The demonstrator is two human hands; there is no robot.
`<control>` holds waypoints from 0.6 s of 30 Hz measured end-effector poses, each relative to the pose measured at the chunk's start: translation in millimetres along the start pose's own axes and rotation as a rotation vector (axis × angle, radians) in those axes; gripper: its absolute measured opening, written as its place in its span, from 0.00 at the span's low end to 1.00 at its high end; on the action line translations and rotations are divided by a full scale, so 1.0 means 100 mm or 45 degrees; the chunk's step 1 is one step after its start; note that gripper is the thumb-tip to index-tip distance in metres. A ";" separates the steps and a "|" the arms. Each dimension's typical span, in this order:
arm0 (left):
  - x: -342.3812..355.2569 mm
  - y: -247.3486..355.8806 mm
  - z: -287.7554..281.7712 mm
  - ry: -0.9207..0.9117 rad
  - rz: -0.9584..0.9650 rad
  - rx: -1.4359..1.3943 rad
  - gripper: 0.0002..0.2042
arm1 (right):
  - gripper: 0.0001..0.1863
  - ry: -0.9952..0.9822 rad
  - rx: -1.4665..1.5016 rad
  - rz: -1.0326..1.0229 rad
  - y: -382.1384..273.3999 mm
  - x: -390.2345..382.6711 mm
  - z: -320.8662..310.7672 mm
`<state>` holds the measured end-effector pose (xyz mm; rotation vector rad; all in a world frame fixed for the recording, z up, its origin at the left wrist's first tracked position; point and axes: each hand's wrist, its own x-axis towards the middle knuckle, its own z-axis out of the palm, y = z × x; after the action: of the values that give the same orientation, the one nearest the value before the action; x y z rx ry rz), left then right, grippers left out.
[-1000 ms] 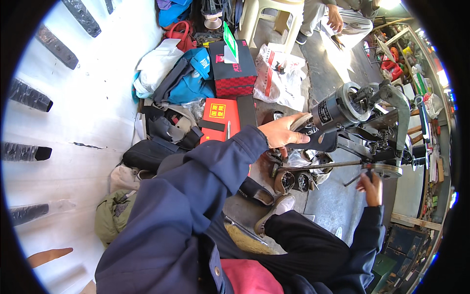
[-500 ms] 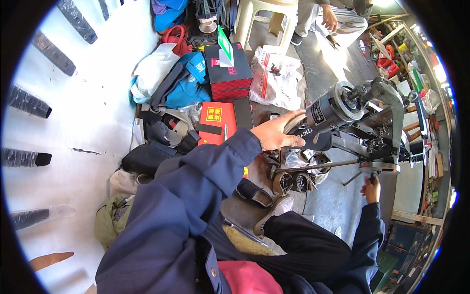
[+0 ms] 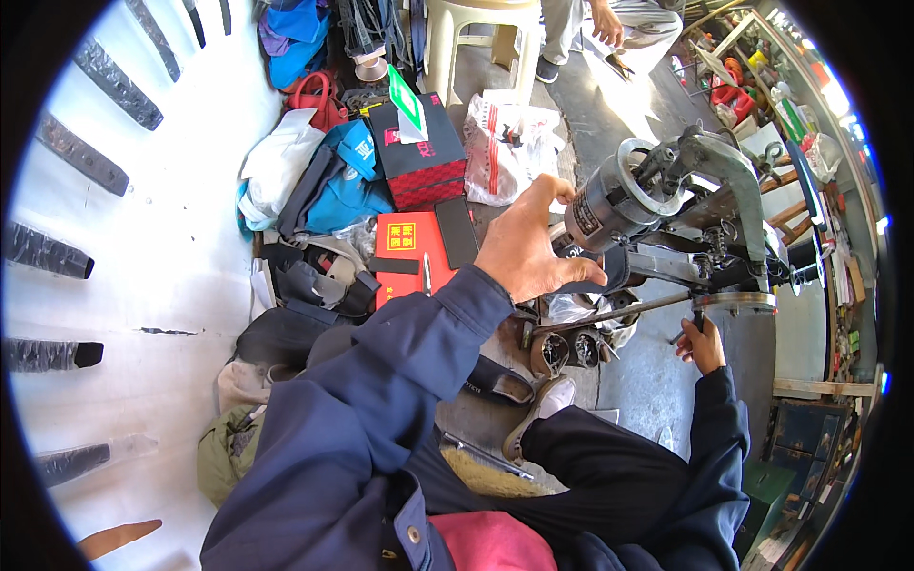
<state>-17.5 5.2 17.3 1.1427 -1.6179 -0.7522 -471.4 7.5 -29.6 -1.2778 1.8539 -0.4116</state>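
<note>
Left grip [image 3: 526,249] spread wide at the dark shoe [image 3: 616,270]; right grip [image 3: 704,346] curled, apparently round the crank handle [image 3: 698,319]

Metal machine [image 3: 619,205], partly glossy; matt cloth sleeve [image 3: 381,381]; smooth plastic stool [image 3: 484,13]; crinkled plastic bag [image 3: 484,160]

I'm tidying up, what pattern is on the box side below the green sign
The box side is red with dark checks, clearest in the head view.

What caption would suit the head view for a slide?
Left hand spread beside a dark lettered piece, right hand on the handle beneath the wheel of a metal machine.
</note>
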 end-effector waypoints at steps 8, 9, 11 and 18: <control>-0.04 -0.29 0.01 -0.623 -0.801 -0.798 0.41 | 0.15 0.036 -0.025 -0.015 -0.18 -0.14 0.06; -0.05 -0.29 0.00 -0.657 -0.795 -0.864 0.39 | 0.15 0.014 0.003 -0.092 -0.25 -0.19 0.07; -0.07 -0.28 0.02 -0.647 -0.766 -0.970 0.36 | 0.15 0.036 0.007 -0.182 -0.38 -0.29 0.05; -0.09 -0.32 0.03 -0.675 -0.713 -0.992 0.35 | 0.06 0.573 0.059 -0.513 -0.29 -0.30 -0.86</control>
<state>-8.9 1.3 -15.0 0.8303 -1.1751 -1.9761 -516.2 6.1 55.0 -1.6283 1.9205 -1.0223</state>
